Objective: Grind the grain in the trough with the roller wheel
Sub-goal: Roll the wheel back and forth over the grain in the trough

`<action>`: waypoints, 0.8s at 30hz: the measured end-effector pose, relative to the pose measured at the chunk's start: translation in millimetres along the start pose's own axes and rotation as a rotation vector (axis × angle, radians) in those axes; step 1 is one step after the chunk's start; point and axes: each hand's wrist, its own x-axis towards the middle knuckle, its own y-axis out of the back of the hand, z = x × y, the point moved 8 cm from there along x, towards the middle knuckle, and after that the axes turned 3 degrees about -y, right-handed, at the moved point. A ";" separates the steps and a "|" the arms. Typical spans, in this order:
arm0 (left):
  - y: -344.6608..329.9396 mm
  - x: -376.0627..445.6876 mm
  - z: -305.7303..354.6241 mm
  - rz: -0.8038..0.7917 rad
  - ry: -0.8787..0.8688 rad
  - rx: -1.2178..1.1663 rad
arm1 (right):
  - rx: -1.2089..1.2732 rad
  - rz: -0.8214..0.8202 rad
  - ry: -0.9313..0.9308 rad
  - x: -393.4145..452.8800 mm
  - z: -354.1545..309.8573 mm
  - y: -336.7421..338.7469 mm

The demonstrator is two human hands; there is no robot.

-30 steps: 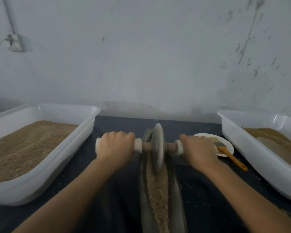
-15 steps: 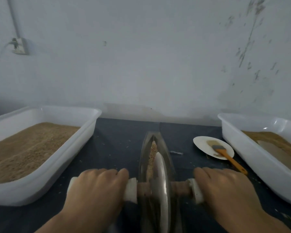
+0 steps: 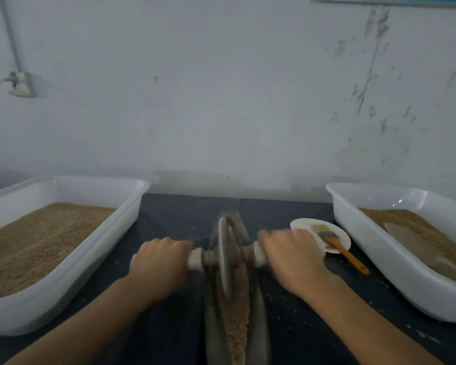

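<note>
Both hands (image 3: pixel 159 262) (image 3: pixel 290 255) gripping roller wheel (image 3: pixel 223 255) axle, trough (image 3: pixel 258 309) between.

The trough (image 3: pixel 258 320) is a long, narrow, boat-shaped grey vessel lying lengthwise on the dark table, its far tip pointing at the wall. Tan, coarse grain (image 3: pixel 236 309) fills its channel in a strip running toward the near edge. The roller wheel (image 3: pixel 223 259) is a thin pale disc standing upright on edge in the channel, in the far half of the trough, on a brown axle with 2 whitish handle ends crossing the trough sideways.
</note>
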 end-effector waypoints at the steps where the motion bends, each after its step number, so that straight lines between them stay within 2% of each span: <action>1: 7.1 -17.0 7.0 -0.038 -0.032 0.011 | 0.035 -0.028 0.007 -19.7 -2.6 1.8; 2: 16.7 -34.3 14.7 -0.043 -0.075 0.041 | 0.065 -0.047 0.000 -37.7 -3.1 5.1; 5: 53.4 -67.3 44.9 0.108 -0.229 0.100 | 0.179 -0.226 -0.065 -69.4 1.6 2.7; 7: 53.7 -66.5 48.1 0.035 -0.230 0.157 | 0.188 -0.317 -0.091 -72.6 4.3 -8.9; 9: 35.3 -51.1 35.7 -0.017 -0.128 0.173 | 0.158 -0.249 -0.081 -60.8 5.3 -14.9; 13: 15.8 14.2 13.1 0.100 0.014 0.192 | 0.106 -0.015 -0.100 6.5 20.4 -30.3; 16: 15.9 52.7 5.0 0.119 0.056 0.191 | 0.032 0.048 -0.152 49.6 29.9 -29.8; 19: 15.7 46.8 6.4 0.114 0.035 0.178 | 0.047 0.052 -0.131 40.8 24.6 -25.0; 22: 17.9 -3.6 17.6 0.099 -0.022 0.099 | 0.048 0.034 -0.040 -9.9 9.1 -11.6; 24: 32.0 -45.3 32.8 0.116 -0.137 0.084 | 0.086 0.130 0.021 -45.7 -0.2 11.2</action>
